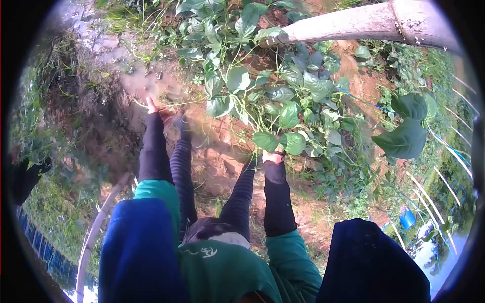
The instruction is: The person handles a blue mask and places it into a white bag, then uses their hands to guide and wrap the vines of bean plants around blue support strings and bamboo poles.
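My left hand (154,109) is closed, with the thumb up, on a thin green vine stem (184,104). The stem runs right from the hand to the leafy plant, and its short free end sticks out to the left. My right hand (273,155) is at the lower edge of the same leafy plant (237,79), right under two broad leaves (292,143). Those leaves cover most of its fingers, and I cannot tell what it grips. Dark sleeves reach down to both wrists.
A thick bamboo pole (348,22) slants in from the upper right above the plants. Wet, muddy soil (146,86) lies around my feet. Blue string (361,100) runs through the foliage at right. Another pole (96,232) stands at lower left, and a blue container (407,218) is farther off.
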The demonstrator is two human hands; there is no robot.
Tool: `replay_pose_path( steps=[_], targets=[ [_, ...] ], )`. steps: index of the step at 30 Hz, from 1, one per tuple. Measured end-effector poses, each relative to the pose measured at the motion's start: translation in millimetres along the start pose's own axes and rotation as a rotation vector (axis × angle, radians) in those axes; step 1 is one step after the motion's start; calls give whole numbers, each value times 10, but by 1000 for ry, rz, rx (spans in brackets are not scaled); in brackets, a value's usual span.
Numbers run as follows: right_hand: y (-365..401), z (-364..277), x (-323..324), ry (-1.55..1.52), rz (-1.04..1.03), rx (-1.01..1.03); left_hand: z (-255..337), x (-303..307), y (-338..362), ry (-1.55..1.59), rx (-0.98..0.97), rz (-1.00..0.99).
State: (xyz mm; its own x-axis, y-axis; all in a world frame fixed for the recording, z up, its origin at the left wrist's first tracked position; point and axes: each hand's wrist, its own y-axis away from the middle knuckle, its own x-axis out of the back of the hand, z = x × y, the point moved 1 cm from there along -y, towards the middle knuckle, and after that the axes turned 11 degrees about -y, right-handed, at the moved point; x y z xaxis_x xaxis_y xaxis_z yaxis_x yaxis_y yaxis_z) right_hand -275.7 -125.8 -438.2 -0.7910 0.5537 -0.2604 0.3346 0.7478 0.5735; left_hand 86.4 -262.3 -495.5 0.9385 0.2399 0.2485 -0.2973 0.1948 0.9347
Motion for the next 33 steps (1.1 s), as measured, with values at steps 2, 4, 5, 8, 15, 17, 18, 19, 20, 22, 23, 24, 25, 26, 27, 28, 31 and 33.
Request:
replay_pose_path(
  steps=[2, 4, 5, 8, 15, 17, 18, 19, 20, 22, 23, 24, 25, 26, 27, 28, 31, 33],
  targets=[
    [102, -305, -245, 1004, -253, 539, -272, -83, 118, -74, 37, -282],
    [125, -383, -489, 1090, -209, 571, -315, -369, 405, 163, -70, -669],
    [158, -427, -550, 1002, -202, 491, -235, -559, 575, 246, -157, -593],
    [211, -359, -439, 852, -180, 333, 32, -985, 627, 523, -409, -427],
    [298, -287, -352, 321, -18, 241, 6, -1833, -183, 98, -239, -555],
    [265, -175, -195, 177, 0, 123, 14, -2017, -110, 283, -522, -644],
    [240, -93, -64, 31, 14, 2, 237, -1990, 399, 426, -443, -619],
    [109, 37, 163, 551, -197, 436, 280, -1941, 417, 463, -341, -674],
    [156, -108, 22, 554, -197, 433, 316, -1907, 506, 653, -423, -734],
    [253, -357, -220, 420, 141, 177, 451, -1723, 664, 800, -365, -785],
    [268, -371, -230, 503, 134, 180, 499, -1693, 700, 745, -400, -707],
    [309, -371, -255, 501, 133, 177, 398, -1689, 533, 744, -400, -703],
    [346, -388, -332, 590, 86, 191, 173, -1703, 177, 554, -335, -567],
    [359, -406, -416, 677, 40, 209, -23, -1732, -81, 365, -272, -431],
    [353, -435, -508, 757, -71, 352, -181, -1793, -174, 243, -320, -520],
    [258, 44, -68, 638, -162, 347, -330, -1841, -183, 120, -363, -610],
    [236, 43, -155, 639, -150, 338, -15, -1948, 388, 570, -48, -802],
    [162, 164, -37, 372, -73, 148, 221, -1905, 426, 713, -155, -821]
  ],
)
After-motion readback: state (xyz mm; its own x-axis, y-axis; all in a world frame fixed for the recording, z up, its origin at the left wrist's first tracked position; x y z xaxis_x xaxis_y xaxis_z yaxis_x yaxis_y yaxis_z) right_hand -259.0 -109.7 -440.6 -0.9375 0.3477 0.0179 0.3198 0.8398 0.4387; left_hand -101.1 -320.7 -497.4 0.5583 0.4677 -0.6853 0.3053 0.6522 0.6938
